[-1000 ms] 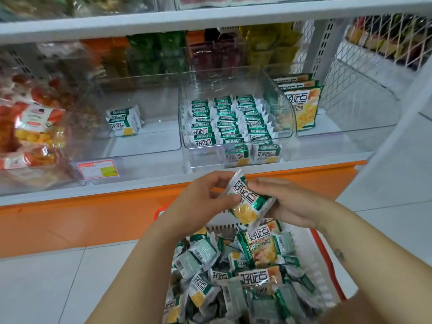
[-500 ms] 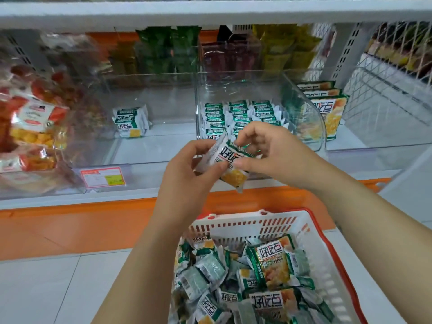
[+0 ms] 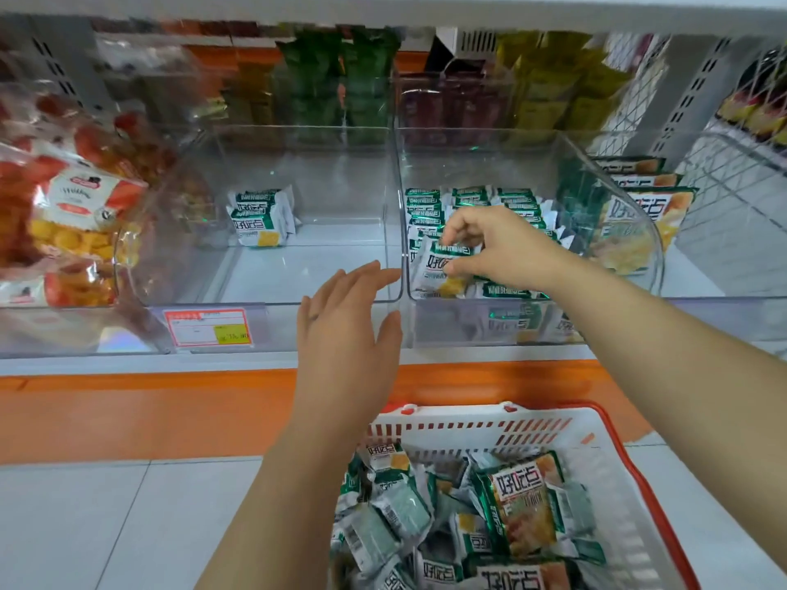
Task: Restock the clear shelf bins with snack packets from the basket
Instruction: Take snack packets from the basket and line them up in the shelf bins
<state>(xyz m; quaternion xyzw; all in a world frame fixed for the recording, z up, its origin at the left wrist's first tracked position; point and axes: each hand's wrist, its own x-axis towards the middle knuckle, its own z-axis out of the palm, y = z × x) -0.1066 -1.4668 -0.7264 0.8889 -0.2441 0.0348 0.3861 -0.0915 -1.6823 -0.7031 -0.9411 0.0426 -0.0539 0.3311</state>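
**Kid:** How full are the bins?

**Helper:** The right bin (image 3: 447, 325) has rows of packets (image 3: 472, 195). The left bin (image 3: 319, 270) has only a small pile (image 3: 259, 219) at the back.

**Kid:** And the basket?

**Helper:** The basket (image 3: 468, 427) below holds lots more, so I think most of the job is left.

**Kid:** The hands?

**Helper:** The left hand (image 3: 345, 334) is flat and holds nothing. The right hand (image 3: 502, 249) pinches one packet (image 3: 434, 270), just inside the right bin's front.

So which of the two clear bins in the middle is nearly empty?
The left bin, holding only a few packets at its back; the right bin has rows of them, and the right hand holds another packet in it.
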